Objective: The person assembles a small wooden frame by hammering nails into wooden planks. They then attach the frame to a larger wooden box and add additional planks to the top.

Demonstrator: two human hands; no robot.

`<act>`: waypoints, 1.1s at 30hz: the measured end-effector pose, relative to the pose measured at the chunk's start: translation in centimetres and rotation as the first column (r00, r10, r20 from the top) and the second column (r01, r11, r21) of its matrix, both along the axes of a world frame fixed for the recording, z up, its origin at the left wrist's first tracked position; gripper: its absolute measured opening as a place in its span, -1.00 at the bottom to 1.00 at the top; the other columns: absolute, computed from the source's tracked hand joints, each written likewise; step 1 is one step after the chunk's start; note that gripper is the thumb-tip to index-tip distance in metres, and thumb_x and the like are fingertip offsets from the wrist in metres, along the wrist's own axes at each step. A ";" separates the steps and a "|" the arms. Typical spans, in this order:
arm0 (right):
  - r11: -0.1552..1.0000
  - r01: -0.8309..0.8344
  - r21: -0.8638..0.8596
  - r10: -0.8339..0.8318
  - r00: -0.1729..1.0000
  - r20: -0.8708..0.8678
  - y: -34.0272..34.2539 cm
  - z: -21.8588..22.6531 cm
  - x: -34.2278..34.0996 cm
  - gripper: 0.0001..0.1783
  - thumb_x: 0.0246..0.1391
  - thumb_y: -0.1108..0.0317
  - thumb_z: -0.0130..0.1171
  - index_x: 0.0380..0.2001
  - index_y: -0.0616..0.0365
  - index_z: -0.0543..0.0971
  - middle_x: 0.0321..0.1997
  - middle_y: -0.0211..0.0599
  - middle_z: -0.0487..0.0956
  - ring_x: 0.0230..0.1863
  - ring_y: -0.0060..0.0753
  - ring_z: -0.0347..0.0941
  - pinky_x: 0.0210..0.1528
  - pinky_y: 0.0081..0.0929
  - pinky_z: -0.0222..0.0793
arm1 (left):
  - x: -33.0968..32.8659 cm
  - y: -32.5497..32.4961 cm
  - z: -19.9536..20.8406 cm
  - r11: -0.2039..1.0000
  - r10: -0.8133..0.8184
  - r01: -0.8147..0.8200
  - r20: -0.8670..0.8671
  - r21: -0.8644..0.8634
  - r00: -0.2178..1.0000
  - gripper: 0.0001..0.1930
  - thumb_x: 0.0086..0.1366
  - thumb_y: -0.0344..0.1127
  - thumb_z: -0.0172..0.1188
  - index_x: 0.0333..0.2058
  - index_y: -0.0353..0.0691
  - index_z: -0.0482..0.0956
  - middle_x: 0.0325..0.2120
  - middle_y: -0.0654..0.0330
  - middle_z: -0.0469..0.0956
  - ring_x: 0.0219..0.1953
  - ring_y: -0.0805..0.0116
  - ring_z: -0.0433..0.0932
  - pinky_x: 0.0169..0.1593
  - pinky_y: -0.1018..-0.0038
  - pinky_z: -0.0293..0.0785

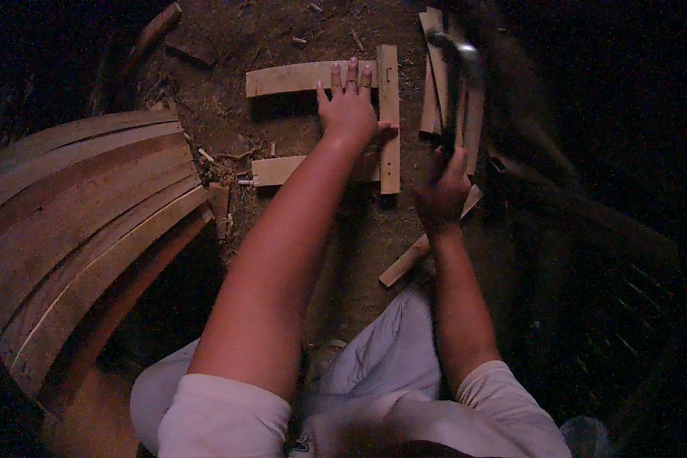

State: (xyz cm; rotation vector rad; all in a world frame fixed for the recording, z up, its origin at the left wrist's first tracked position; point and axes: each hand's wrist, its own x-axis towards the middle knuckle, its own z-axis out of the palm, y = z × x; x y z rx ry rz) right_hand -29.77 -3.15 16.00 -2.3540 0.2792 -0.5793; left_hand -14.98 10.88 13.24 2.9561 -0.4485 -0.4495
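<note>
On the ground ahead, a short upright wooden strip point(389, 156) meets an upper wooden slat point(286, 78) and a lower wooden slat point(278, 171) at their right ends. Small dark marks like nail heads show on the strip. My left hand point(348, 114) lies with fingers spread over the upper slat, its thumb reaching to the strip. To the right, my right hand point(444, 191) is closed round the dark handle of a hammer point(466, 53). The hammer's shiny metal head points away from me, over a bundle of slats, slightly blurred.
Several loose wooden slats point(474, 114) lie beneath and beside the hammer. Another slat point(404, 259) rests slantwise near my right knee. Stacked curved-looking planks point(91, 187) fill the left side. Wood scraps and chips litter the dirt floor point(237, 34). The right side is very dark.
</note>
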 end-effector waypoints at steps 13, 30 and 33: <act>0.998 -0.022 -0.066 0.011 0.985 -0.169 0.4 -2.3 0.2 -0.74 0.32 0.30 -0.03 -0.04 0.22 0.39 -0.36 0.17 0.59 -0.32 0.32 0.56 -0.35 0.07 0.46 | 0.2 0.2 -1.5 1.000 -0.008 0.007 0.111 0.008 0.994 0.27 -0.07 0.56 0.21 0.48 0.05 -0.15 0.51 0.22 -0.31 0.52 0.00 -0.34 0.44 -0.08 -0.20; 0.998 0.046 -0.044 -0.043 0.997 0.057 0.6 -0.7 -0.1 -0.76 0.20 0.41 -0.01 -0.11 0.30 0.39 -0.34 0.28 0.57 -0.26 0.37 0.54 -0.25 0.13 0.42 | -0.4 -0.2 -1.4 0.996 -0.003 0.011 0.091 -0.088 0.996 0.20 0.01 0.46 0.25 0.48 0.06 -0.15 0.51 0.22 -0.31 0.52 -0.01 -0.35 0.44 -0.09 -0.23; 0.987 -0.080 -0.141 0.006 0.888 -0.461 0.6 -0.9 -0.1 -0.78 0.28 0.35 -0.04 -0.12 0.29 0.40 -0.32 0.23 0.58 -0.28 0.33 0.55 -0.28 0.08 0.44 | -0.6 -0.3 -1.6 0.998 -0.004 0.010 0.102 -0.062 0.995 0.20 0.01 0.47 0.25 0.47 0.06 -0.14 0.51 0.24 -0.31 0.52 0.00 -0.36 0.45 -0.09 -0.24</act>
